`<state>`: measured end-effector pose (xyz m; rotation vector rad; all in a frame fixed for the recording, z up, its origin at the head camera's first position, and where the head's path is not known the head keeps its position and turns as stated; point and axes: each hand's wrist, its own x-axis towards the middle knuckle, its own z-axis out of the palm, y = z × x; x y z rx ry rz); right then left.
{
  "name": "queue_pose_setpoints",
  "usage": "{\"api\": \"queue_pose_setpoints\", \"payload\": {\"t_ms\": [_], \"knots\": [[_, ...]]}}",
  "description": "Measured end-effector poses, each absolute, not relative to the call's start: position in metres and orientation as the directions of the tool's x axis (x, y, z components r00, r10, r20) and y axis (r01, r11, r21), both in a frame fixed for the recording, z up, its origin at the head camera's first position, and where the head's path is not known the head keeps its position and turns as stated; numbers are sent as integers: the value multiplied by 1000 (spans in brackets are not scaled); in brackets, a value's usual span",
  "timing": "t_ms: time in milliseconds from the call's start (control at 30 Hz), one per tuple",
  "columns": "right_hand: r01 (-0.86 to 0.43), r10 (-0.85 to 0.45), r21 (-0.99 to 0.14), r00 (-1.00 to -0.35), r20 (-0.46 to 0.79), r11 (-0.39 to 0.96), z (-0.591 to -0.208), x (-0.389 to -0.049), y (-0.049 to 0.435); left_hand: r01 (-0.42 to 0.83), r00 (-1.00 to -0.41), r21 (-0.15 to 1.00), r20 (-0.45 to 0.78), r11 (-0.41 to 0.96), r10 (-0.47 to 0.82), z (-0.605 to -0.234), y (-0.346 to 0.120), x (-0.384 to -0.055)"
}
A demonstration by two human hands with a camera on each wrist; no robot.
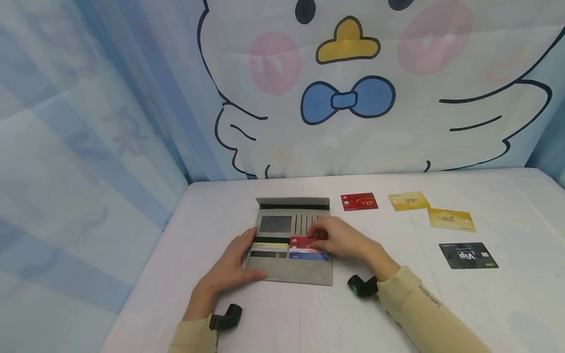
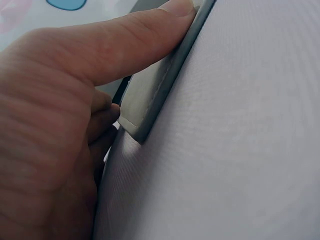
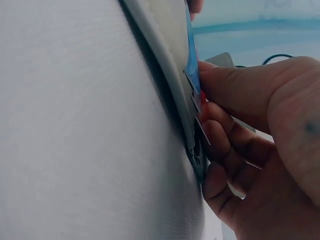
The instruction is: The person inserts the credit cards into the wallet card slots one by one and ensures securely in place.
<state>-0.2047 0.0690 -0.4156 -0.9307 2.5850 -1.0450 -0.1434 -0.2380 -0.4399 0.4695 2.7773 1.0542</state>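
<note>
My right sleeve (image 1: 434, 318) is nearest; my right hand (image 1: 342, 239) pinches a red card (image 1: 299, 242), spread left hand (image 1: 233, 261) steadying the part-filled wallet (image 1: 293, 274); beyond my right, four loose cards (image 1: 469, 256).

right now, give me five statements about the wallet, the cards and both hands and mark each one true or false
1. The left hand touches the wallet. True.
2. The wallet is folded shut. False: it lies open.
3. Two gold cards lie to the right of the loose red card. True.
4. The black card lies apart from the gold cards. True.
5. The right hand is touching the black card. False: it is touching the tucked red card in the wallet.
</note>
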Motion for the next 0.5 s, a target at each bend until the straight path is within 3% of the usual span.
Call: {"api": "queue_pose_setpoints", "payload": {"t_ms": [500], "knots": [[-454,-645,-740,-764,37,496,-422,-207,71,235,-944,666,-17,708,329,-441,-238,-144]]}}
